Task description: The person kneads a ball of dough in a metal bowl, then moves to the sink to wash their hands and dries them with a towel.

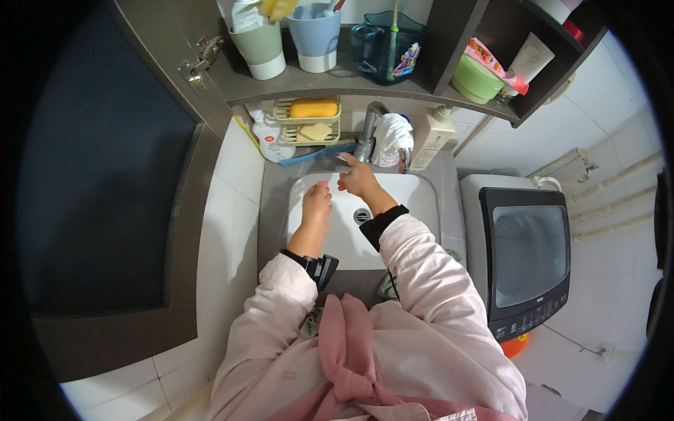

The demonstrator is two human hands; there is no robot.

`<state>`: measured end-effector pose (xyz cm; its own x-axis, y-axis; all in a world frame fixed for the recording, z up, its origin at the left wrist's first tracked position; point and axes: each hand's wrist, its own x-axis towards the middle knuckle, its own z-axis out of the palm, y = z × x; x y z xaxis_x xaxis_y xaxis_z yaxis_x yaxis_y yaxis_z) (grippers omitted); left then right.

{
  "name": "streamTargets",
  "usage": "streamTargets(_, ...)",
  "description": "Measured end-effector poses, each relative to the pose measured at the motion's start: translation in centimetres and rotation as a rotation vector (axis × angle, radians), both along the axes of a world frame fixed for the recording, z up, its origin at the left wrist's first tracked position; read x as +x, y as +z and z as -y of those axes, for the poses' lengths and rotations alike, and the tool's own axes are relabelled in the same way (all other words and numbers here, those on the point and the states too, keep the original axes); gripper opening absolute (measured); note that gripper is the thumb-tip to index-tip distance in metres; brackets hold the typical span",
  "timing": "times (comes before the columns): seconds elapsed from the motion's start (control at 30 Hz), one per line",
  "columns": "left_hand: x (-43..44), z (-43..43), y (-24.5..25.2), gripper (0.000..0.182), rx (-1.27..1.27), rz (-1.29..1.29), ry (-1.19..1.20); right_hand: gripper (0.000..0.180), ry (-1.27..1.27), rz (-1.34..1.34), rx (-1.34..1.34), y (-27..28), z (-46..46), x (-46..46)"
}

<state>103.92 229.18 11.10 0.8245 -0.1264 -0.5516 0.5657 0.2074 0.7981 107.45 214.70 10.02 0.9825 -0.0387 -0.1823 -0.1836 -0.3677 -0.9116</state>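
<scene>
My left hand (317, 202) hovers above the left part of a white washbasin (347, 247), its fingers loosely extended and holding nothing I can see. Close by on its right, my right hand (359, 178) is over the basin's back edge, one digit stretched toward a blue-handled brush (316, 155) behind the basin. A small pale glint shows at that fingertip; what it is I cannot tell. The two hands are apart. Below my right hand lies the metal drain (362, 216). A chrome faucet (367, 134) rises behind the basin, with a white cloth (394, 132) bunched beside its curved spout.
A two-tier soap rack (308, 122), a white bottle (271, 138) and a pump bottle (432, 138) line the back. Overhead, a cabinet shelf (337, 87) holds cups and tubes; its dark door (105, 173) hangs open at left. A washing machine (518, 258) stands right.
</scene>
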Motion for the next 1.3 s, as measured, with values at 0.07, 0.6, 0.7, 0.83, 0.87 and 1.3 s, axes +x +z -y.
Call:
streamTargets(0.07, 0.5, 1.5, -0.2, 0.057, -0.024, -0.011, -0.043, 0.048, -0.049, 0.134, -0.029, -1.3, 1.2, -1.4)
streamTargets(0.6, 0.7, 14.6, -2.2, 0.047, -0.384, -0.268, -0.05, 0.024, -0.627, 0.147, 0.964, -1.8, 4.8, -9.1)
streamTargets(0.7, 0.7, 15.0, -2.4, 0.041, -0.348, -0.293, 0.032, 0.029, -0.371, 0.508, -0.235, -1.8, 5.6, -9.9)
streamTargets(0.83, 0.2, 14.7, -1.7, 0.037, -0.379, -0.291, 0.068, 0.046, -0.095, 0.646, -0.375, -1.6, 6.7, -10.3)
streamTargets(0.87, 0.1, 14.6, -1.4, 0.037, -0.376, -0.269, 0.044, 0.049, -0.016, 0.434, -0.382, -1.6, 7.0, -10.1)
streamTargets(1.3, -0.5, 14.3, -2.9, 0.027, 0.319, 0.227, -0.2, 0.064, 0.304, 0.105, -1.016, 1.5, 6.1, -12.7)
